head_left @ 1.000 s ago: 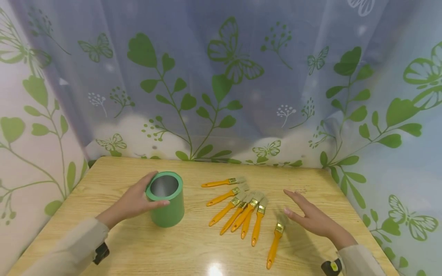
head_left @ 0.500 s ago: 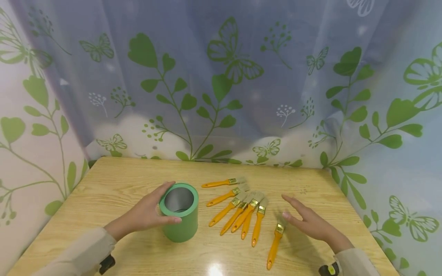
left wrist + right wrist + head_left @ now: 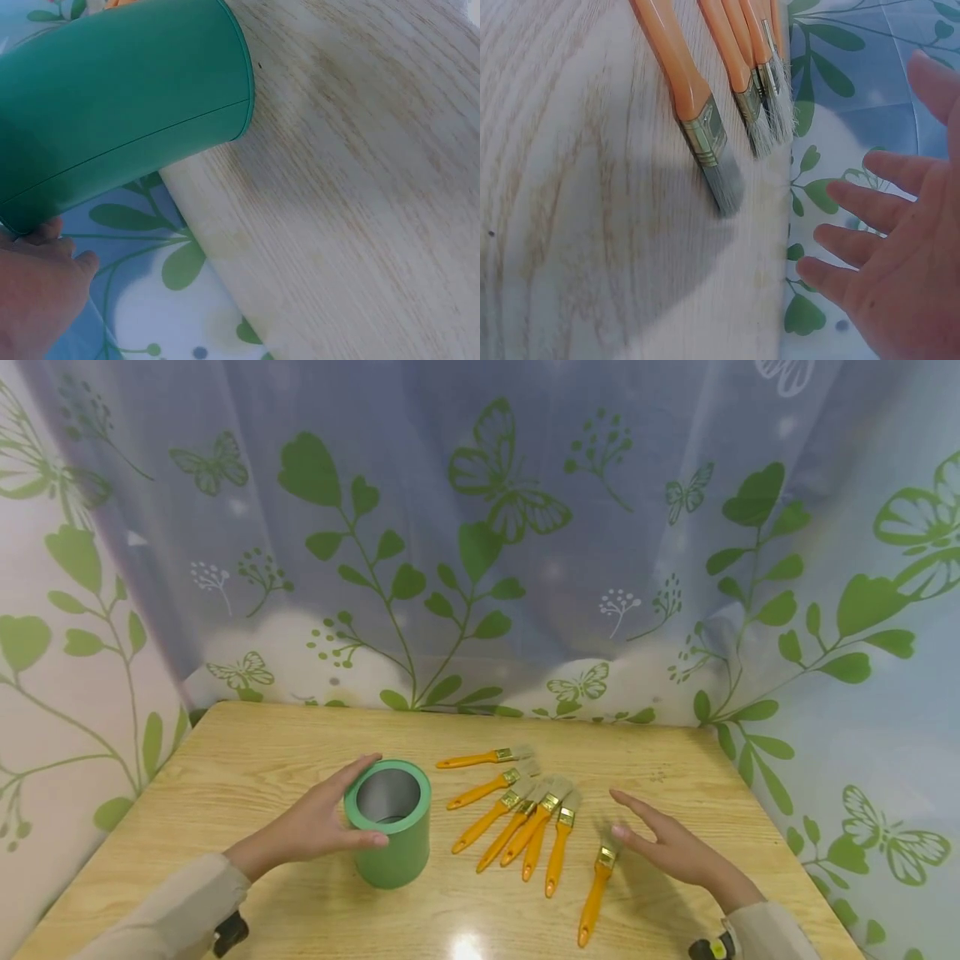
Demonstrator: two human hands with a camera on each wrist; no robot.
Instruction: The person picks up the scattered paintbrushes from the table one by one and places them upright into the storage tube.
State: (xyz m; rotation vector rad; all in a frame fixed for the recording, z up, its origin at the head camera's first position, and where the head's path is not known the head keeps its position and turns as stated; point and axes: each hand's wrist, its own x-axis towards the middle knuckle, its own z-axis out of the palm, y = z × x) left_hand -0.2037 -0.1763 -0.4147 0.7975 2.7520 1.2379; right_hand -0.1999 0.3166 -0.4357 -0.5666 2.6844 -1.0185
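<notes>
My left hand [image 3: 311,827] grips a green cylindrical canister [image 3: 393,860] near its rim, thumb across the front and fingers round the far side. The canister stands upright with its grey inside showing. In the left wrist view a seam runs along the canister [image 3: 135,97], with my left hand [image 3: 41,292] at its top end. My right hand [image 3: 675,843] hovers with fingers outstretched and holds nothing. Nearest to it lies a single paintbrush [image 3: 595,893] with an orange handle. The right wrist view shows that paintbrush [image 3: 679,67] apart from my spread right hand [image 3: 907,247].
Several more orange-handled paintbrushes [image 3: 525,822] fan out between the canister and the single brush, some overlapping, bristles toward the back. All lie on a light wooden table [image 3: 300,910]. A curtain [image 3: 405,510] printed with leaves and butterflies hangs behind it and along the sides.
My left hand has brought the canister to the right and nearer the front, then stopped. The right hand has drifted slightly left and down. The paintbrushes lie as before.
</notes>
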